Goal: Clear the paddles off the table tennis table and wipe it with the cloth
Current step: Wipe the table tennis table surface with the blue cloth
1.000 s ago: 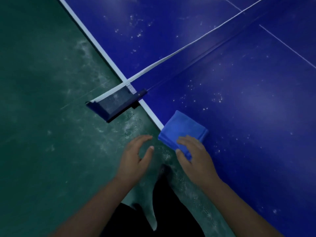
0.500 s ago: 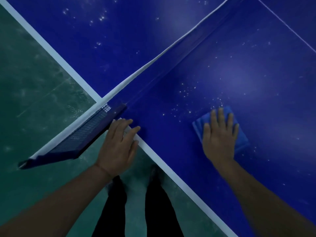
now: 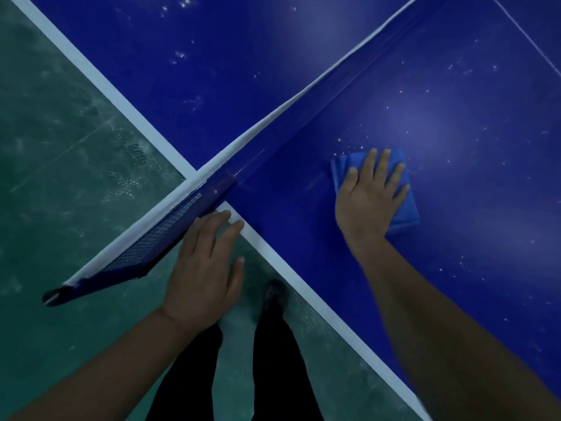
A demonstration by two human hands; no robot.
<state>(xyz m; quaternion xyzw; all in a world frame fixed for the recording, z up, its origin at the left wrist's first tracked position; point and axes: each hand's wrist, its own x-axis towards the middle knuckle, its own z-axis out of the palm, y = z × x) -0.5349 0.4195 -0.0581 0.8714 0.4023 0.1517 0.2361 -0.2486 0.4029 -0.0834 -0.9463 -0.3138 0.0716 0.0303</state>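
Note:
A folded blue cloth (image 3: 405, 205) lies flat on the dark blue table tennis table (image 3: 455, 117), right of the net. My right hand (image 3: 368, 196) presses down on it with straight, spread fingers. My left hand (image 3: 203, 262) rests flat on the table's white side edge (image 3: 273, 253), right beside the net post, fingers straight. White dust specks dot the surface just beyond the cloth and on the far half. No paddles are in view.
The net (image 3: 303, 98) with its white top band runs diagonally up to the right, and its clamp bracket (image 3: 127, 259) sticks out past the table edge over the green floor (image 3: 60, 177). My legs in dark trousers (image 3: 273, 360) stand by the edge.
My right hand slid the cloth from the table edge farther onto the surface and now presses it flat. My left hand came down onto the white edge by the net post.

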